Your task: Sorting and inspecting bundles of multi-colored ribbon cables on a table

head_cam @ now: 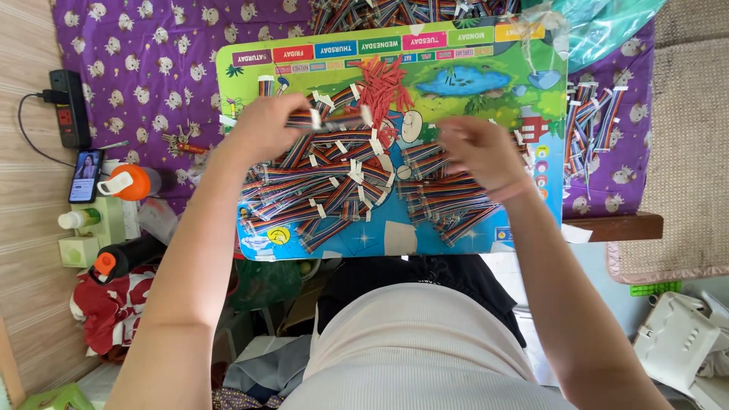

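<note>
A colourful picture board (486, 80) lies in front of me on a purple patterned cloth. Many short multicoloured ribbon cables with white ends (319, 186) are heaped on it, and a pile of small red pieces (383, 80) sits near its far middle. My left hand (266, 125) holds one ribbon cable (334, 118) out to the right, above the heap. My right hand (478, 152) hovers over the right part of the heap with fingers curled; whether it grips anything is blurred.
More ribbon cables (592, 125) lie on the cloth at right and at the far edge (395, 11). At left are a black power strip (70, 106), a phone (85, 175), an orange-capped bottle (129, 182) and a set of keys (182, 143). A teal plastic bag (607, 26) lies far right.
</note>
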